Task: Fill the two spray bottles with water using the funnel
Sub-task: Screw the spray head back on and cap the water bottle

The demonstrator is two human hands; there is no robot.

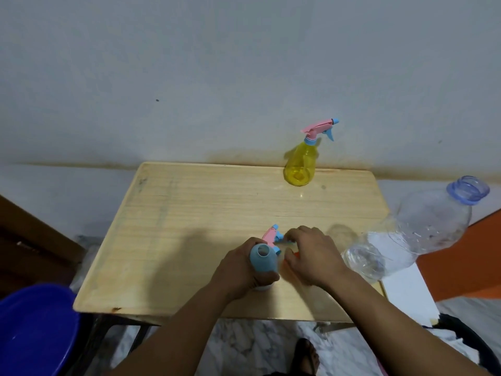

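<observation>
A pale wood grain is shown on the table [189,226]. At upper right of centre, a yellow spray bottle [301,165] is topped by a pink and blue trigger head. Near the frame's centre, a light blue bottle [262,260] is seen beside a pink and blue sprayer head [273,234]. At lower left, a deep blue tub [35,329] is seen.

1. You have no readable text, label, brand, number or sign anywhere in view.
2. The yellow translucent plastic spray bottle [299,166] at the far edge of the worktop shows you no print.
3. The large clear plastic water bottle [412,232] on your right carries no legible label.
</observation>
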